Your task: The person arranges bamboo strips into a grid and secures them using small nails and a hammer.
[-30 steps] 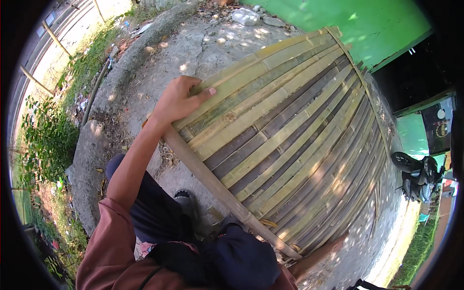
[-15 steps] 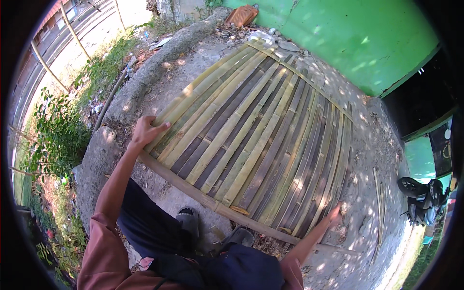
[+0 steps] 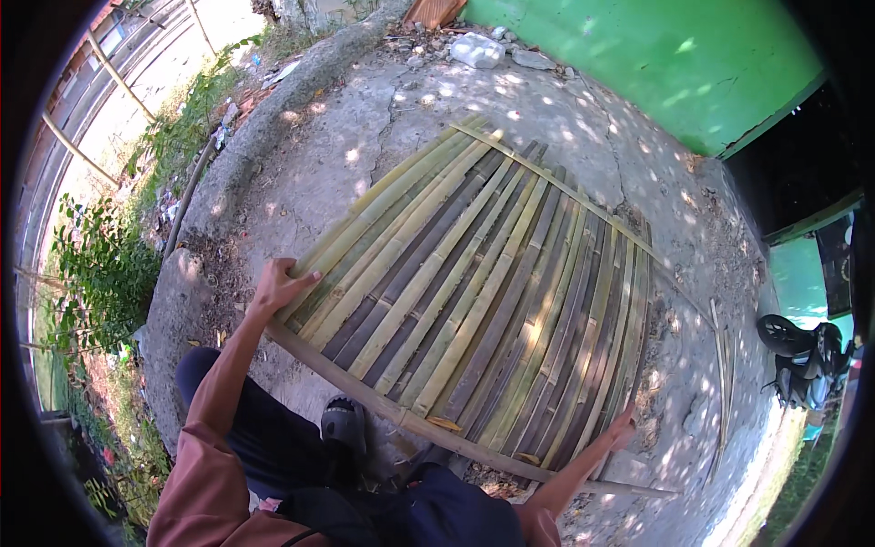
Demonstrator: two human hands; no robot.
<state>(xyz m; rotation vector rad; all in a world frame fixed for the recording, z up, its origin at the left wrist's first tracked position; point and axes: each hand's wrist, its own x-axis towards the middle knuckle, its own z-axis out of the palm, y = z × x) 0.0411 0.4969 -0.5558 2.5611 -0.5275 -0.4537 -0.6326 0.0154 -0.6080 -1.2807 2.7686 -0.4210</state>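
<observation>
A wide panel of split bamboo slats (image 3: 474, 292), green-yellow and dark brown, spreads out in front of me. A bamboo pole (image 3: 383, 406) crosses under its near end, and a thin bamboo strip (image 3: 565, 189) crosses its far end. My left hand (image 3: 284, 287) grips the left edge close to the near corner, thumb on top and fingers mostly hidden beneath. At the right edge my right hand (image 3: 622, 430) is closed around the side of the panel, its fingers partly hidden. My shoes stand just behind the near pole.
Cracked concrete ground (image 3: 365, 146) lies around the panel, with a low kerb (image 3: 246, 137) and a bush (image 3: 105, 264) to the left. White rubble (image 3: 478, 51) sits by the green wall (image 3: 638, 55). Thin sticks (image 3: 722, 392) and a parked motorbike (image 3: 807, 360) are at the right.
The panel's far end has come lower and nearer, uncovering more concrete and the white rubble beyond it. Both hands keep their grip on the edges; my right hand sits slightly lower in view.
</observation>
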